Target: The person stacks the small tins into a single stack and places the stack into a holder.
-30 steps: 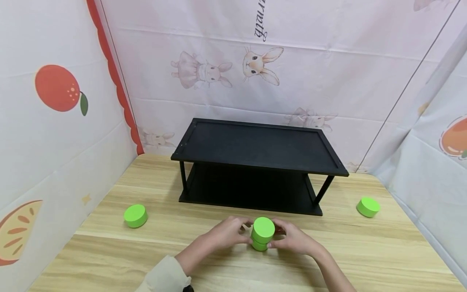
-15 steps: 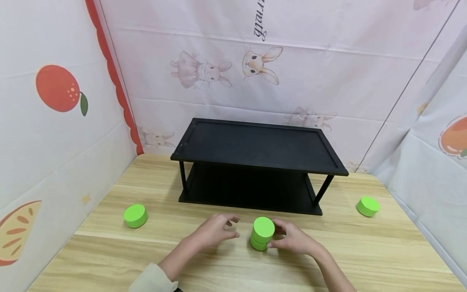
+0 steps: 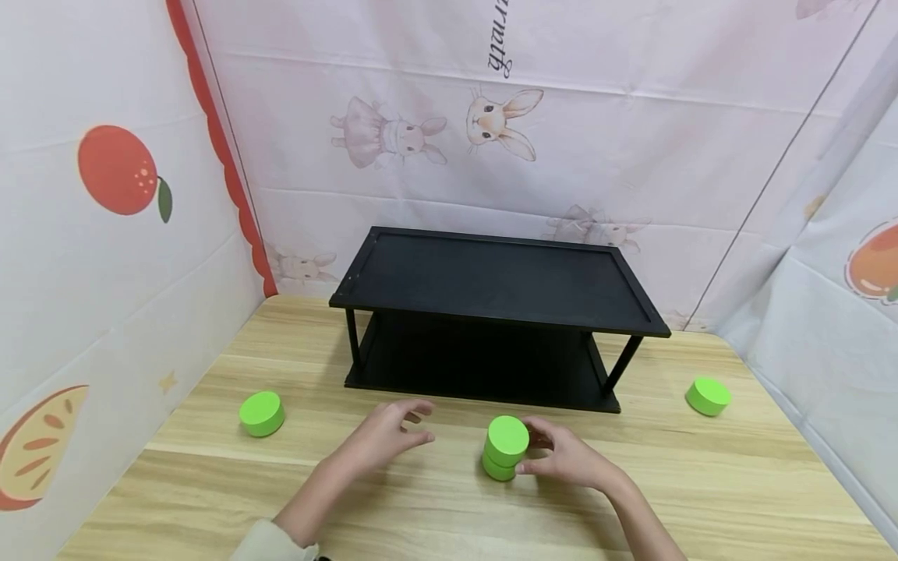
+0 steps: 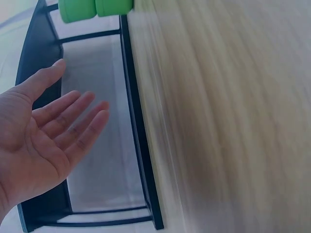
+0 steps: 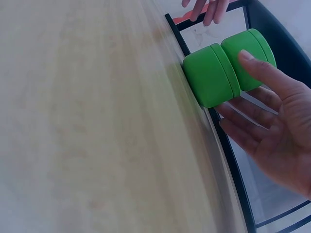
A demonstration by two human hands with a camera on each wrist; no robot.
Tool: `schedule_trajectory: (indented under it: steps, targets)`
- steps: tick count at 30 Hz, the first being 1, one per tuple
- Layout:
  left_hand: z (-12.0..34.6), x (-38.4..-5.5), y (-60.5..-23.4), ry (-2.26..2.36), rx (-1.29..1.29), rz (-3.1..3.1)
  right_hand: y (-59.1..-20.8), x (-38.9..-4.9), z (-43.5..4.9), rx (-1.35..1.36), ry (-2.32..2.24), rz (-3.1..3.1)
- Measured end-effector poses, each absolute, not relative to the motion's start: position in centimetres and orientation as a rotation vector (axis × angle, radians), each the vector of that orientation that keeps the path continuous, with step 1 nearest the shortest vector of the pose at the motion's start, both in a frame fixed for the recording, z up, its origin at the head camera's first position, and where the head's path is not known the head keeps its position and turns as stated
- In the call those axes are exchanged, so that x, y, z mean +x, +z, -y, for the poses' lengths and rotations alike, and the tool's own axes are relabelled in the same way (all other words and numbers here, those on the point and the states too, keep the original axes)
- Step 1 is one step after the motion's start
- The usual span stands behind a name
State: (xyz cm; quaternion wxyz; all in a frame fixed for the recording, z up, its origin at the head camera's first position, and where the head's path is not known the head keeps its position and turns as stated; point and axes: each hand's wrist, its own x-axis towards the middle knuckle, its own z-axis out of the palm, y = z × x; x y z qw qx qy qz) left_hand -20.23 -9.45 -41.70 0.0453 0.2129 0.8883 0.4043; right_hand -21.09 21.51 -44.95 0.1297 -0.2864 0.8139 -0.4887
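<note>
Two green round containers, each with a lid-like seam, stand stacked on the wooden table. The upper container (image 3: 507, 438) sits a little off-centre on the lower container (image 3: 499, 467). My right hand (image 3: 564, 458) holds the stack from its right side. In the right wrist view the thumb (image 5: 265, 73) lies against the upper container (image 5: 245, 53), and the fingers reach round behind near the lower one (image 5: 208, 75). My left hand (image 3: 386, 436) is held apart, left of the stack, with nothing in it. Its fingers (image 4: 73, 116) are loosely spread in the left wrist view.
A black two-tier rack (image 3: 494, 280) stands behind the hands, its lower shelf (image 3: 477, 362) close to the table. Single green round containers sit at the left (image 3: 262, 414) and at the right (image 3: 708, 396). Printed cloth (image 3: 421, 179) encloses the table (image 3: 449, 522) at the back and sides.
My left hand has left the stack and moved leftward, its fingers opening away from the containers. The right hand stays at the stack, which has not visibly moved.
</note>
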Motion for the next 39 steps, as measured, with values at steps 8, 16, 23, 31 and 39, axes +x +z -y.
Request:
schedule_trajectory:
  steps: [8,16,23,31,39]
  targets:
    - [11.2,-20.1,-41.9,1.357,0.601,-2.735,-44.9,-21.1,-21.4,-0.818,-1.432,-2.36]
    - [13.3,-20.0,-41.2,1.441,0.463,-2.781,-44.6,-21.2,-21.3,-0.816,-1.429,-2.348]
    - [15.6,-20.0,-40.5,1.464,0.368,-2.874,-44.6,-21.1,-21.3,-0.828,-1.431,-2.335]
    - [18.1,-19.7,-39.9,1.533,0.315,-2.942,-44.4,-21.0,-21.2,-0.83,-1.427,-2.336]
    - [20.5,-19.3,-40.1,1.503,0.147,-3.036,-44.3,-21.0,-21.2,-0.83,-1.416,-2.351]
